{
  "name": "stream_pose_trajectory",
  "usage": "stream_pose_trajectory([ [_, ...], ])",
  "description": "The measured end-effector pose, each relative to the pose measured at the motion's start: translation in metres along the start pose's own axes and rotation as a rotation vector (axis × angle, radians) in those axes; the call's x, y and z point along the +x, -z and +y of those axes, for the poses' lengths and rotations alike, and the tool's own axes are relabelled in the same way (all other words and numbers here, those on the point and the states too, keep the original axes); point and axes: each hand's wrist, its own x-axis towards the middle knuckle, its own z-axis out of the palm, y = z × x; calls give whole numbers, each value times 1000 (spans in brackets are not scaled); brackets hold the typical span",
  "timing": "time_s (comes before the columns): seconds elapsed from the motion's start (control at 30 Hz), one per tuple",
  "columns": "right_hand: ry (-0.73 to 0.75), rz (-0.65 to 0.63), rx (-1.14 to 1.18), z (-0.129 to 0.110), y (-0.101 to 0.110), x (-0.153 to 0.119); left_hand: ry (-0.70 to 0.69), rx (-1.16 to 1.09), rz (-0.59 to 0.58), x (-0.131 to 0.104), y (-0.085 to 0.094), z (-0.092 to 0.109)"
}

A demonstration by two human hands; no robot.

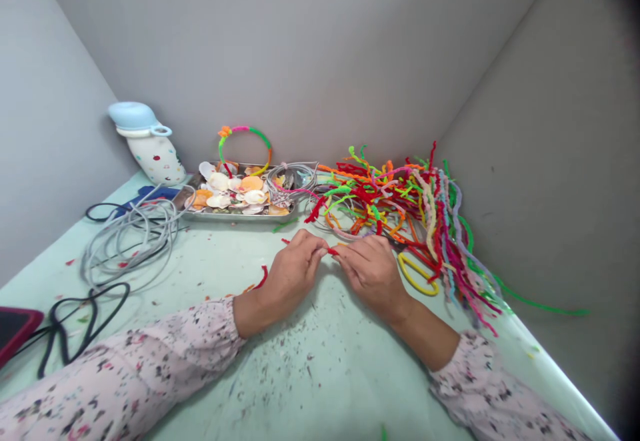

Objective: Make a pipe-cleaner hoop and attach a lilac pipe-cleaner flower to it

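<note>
Both hands meet over the middle of the pale green table (320, 374). My left hand (295, 267) pinches a short red fuzzy stem (333, 251), and a bit of red pokes out behind its fingers. My right hand (373, 271) pinches the same stem from the other side, its fingertips close to those of the left. Another red and orange stem (262, 277) shows just behind my left wrist. Right of my right hand lies a yellow loop (417, 275), near the large pile of coloured fuzzy stems (395, 191).
A metal tray (235, 217) of shells stands at the back, with a colourful ring (270, 144) upright on it. Grey cable coils (133, 244), a black cord (93, 301), a bottle (155, 154) and a red-edged device (20, 331) are on the left. Walls rise behind and right.
</note>
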Motion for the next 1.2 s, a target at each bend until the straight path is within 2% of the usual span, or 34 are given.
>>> stream_pose_trajectory([
  [0.43, 15, 10, 14, -1, 0, 0, 29, 9, -40, 2, 4, 5],
  [0.67, 0, 5, 9, 1, 0, -1, 44, -66, -23, 2, 2, 4],
  [0.9, 19, 10, 3, -1, -1, 0, 72, -26, -62, 4, 4, 5],
  [1.2, -46, -6, 125, 1, -1, 0, 45, -63, -3, 2, 1, 3],
])
